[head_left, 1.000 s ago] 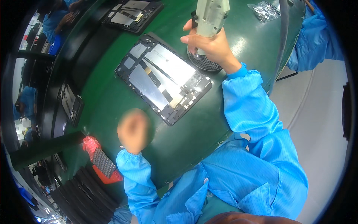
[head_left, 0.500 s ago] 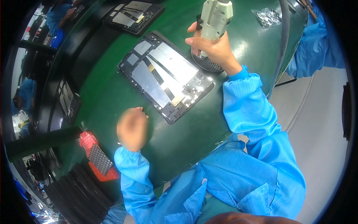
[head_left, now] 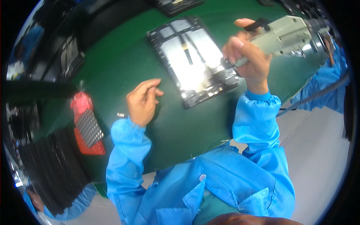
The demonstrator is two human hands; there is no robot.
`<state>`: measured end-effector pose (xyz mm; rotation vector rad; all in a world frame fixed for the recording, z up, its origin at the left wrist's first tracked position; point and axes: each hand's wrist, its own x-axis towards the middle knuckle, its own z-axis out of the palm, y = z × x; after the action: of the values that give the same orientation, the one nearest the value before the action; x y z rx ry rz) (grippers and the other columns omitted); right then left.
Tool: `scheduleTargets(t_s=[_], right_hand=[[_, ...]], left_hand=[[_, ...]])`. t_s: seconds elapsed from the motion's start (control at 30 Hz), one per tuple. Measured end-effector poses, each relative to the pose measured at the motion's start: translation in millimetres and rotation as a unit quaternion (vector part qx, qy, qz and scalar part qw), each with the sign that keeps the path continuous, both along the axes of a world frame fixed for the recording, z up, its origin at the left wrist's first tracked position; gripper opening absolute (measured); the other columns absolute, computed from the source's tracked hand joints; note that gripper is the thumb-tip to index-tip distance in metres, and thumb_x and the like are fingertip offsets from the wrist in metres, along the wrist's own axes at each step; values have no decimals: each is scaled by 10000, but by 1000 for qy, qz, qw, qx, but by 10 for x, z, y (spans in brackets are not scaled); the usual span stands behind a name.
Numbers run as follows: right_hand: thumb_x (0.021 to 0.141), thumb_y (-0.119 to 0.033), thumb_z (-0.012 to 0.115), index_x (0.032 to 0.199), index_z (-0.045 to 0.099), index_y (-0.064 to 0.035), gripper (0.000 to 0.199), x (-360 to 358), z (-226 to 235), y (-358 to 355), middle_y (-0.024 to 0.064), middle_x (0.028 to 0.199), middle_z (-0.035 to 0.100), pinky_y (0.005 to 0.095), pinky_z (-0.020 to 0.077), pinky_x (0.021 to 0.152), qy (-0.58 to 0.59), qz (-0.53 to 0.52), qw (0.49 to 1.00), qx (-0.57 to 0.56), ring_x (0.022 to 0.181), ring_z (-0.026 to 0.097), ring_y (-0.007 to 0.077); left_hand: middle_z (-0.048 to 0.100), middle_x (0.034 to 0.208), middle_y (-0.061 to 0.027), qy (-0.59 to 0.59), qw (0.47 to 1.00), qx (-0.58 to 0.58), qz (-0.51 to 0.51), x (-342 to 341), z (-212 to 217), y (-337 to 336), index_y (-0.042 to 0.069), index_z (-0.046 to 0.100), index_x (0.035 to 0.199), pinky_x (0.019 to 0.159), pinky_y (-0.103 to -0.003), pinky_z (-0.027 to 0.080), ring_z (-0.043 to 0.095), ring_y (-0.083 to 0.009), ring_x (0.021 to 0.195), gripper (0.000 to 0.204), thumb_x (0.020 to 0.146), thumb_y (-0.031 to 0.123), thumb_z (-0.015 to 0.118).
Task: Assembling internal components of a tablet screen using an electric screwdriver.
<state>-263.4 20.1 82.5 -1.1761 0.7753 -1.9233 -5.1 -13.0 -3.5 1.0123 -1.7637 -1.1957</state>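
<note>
An opened tablet [head_left: 189, 62], its silvery inside and dark circuit parts facing up, lies tilted on the green tabletop [head_left: 176, 127]. My right hand [head_left: 251, 60] is wrapped round the front of a pale grey-green electric screwdriver [head_left: 288, 35] with a black lever. The tool leans over the tablet's right edge, nose pointing down to the left; whether its tip touches is hidden by glare and blur. Left of the tablet, my left hand [head_left: 144, 101] hovers with loosely bent fingers apart and nothing visible in them.
A small metallic piece [head_left: 120, 114] lies beside my left wrist. Further left are a red wrap [head_left: 81, 107] and a dark dimpled strip [head_left: 89, 128], near a black ridged stack [head_left: 52, 168]. More opened tablets sit at the far edge [head_left: 178, 5] and left [head_left: 71, 58]. At right shows another person's blue sleeve [head_left: 322, 88].
My right hand has swung the screwdriver from upright at the round mesh stand to slanting over the tablet's right edge. My left hand has risen closer to the tablet. The view has shifted.
</note>
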Motion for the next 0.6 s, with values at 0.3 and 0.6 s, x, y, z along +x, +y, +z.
scheduleTargets(t_s=[0.3,0.6], right_hand=[[746,49,642,1081,495,81,367,694,-128,-89,28,585,556,225,415,471,96,107,986,83,505,527,90],[759,20,630,1081,489,63,354,767,-218,-108,32,575,525,254,422,500,141,121,976,110,501,512,109]], left_hand=[[639,961,-128,-5,1000,-22,12,-43,71,-4,-38,621,996,515,-235,509,654,-162,744,216,839,-62,475],[637,949,-157,-2,1000,-22,3,-20,53,-6,-66,620,962,633,-268,509,657,-196,735,236,795,-96,456]])
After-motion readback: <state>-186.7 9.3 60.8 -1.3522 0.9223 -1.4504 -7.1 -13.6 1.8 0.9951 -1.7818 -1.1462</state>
